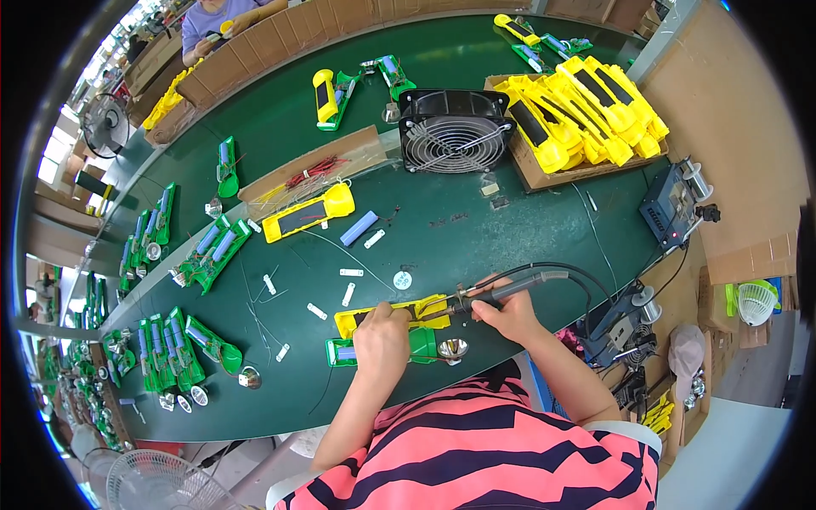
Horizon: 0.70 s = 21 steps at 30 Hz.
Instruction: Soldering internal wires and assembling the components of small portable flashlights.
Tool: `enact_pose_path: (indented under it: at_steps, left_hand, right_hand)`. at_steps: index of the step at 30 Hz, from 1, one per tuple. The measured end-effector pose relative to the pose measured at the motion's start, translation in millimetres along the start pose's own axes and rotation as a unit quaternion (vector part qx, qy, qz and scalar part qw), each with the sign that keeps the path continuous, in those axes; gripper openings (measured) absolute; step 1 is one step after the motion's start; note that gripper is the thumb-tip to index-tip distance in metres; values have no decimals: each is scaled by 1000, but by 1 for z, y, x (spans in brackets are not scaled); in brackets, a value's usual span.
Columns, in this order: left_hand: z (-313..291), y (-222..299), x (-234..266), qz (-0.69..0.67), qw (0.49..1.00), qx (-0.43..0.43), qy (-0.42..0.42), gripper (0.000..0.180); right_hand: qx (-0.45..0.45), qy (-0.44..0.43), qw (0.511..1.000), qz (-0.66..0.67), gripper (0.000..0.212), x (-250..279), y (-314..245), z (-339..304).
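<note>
My left hand [382, 340] is closed over the middle of a yellow flashlight housing half [349, 323], holding it down on the green bench. Directly below it lies a green housing half [422, 345] with a blue battery cell, partly hidden by my wrist. A round silver reflector [452, 348] sits at its right end. My right hand [508, 314] grips a soldering iron [512, 288] with a black handle. Its metal end points left over the right part of the yellow half; the exact contact of the tip is too small to tell.
Small white strips [351, 273], a loose blue cell [359, 229] and another yellow half [310, 212] lie beyond my hands. Green assemblies [170, 348] crowd the left. A black fan [455, 136] and a carton of yellow halves [586, 170] stand behind; a soldering station [667, 208] is right.
</note>
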<state>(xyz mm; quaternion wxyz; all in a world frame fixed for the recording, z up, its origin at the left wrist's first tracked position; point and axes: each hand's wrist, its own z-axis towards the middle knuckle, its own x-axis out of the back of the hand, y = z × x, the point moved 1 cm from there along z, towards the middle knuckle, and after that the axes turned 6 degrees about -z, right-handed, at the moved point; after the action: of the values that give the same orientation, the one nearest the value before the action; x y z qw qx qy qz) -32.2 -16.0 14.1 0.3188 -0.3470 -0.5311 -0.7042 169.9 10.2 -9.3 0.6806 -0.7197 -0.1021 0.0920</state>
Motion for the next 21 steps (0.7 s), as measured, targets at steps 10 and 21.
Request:
enact_pose_path:
  at_steps: [10, 21]
  left_hand:
    - [1, 0, 1, 10, 1000, 0, 0, 5]
    - [1, -1, 0, -1, 1000, 30, -6, 3]
  right_hand:
    - [48, -7, 998, -35, 15, -2, 9, -1]
    - [100, 30, 994, -45, 21, -10, -17, -31]
